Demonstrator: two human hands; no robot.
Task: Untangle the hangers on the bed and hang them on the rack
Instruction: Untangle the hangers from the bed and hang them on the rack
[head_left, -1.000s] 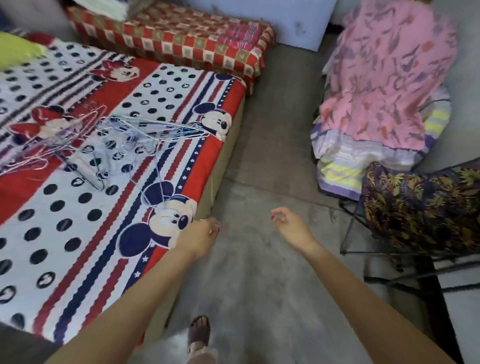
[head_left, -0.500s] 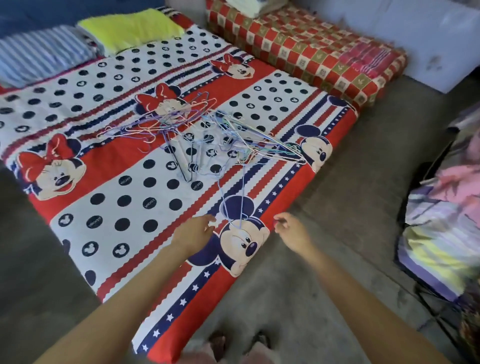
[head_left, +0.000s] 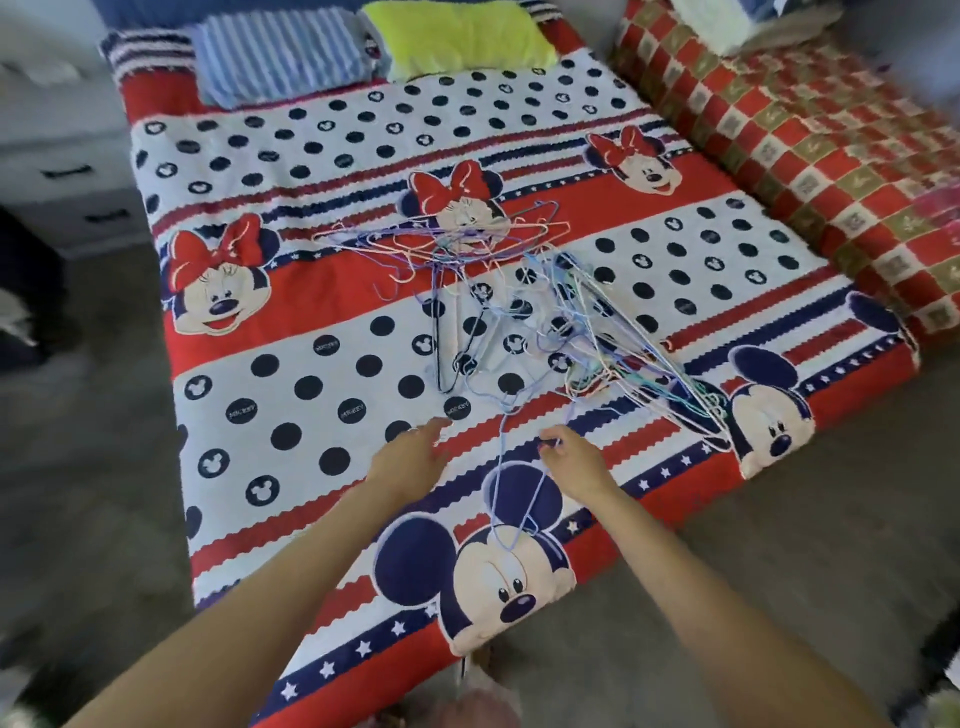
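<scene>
1. Here, one tangled heap of thin wire hangers (head_left: 524, 306) lay on the middle of the bed (head_left: 311, 332), too knotted together to count; pink, purple, blue and dark ones showed.
2. One light-blue hanger (head_left: 511, 499) trailed out of the heap toward the near edge, over a printed mouse face.
3. Two pillows sat at the head: one blue-striped pillow (head_left: 280, 57), one yellow-green pillow (head_left: 457, 39), side by side.
4. One red checked mattress (head_left: 810, 135) lay just beside the bed on the right.
5. Two bare arms reached forward over the near edge.
6. The left hand (head_left: 410, 457) was flat, fingers straight and pointing toward the heap, holding nothing.
7. The right hand (head_left: 571, 462) had its fingertips curled in a pinch on the light-blue hanger's wire.
</scene>
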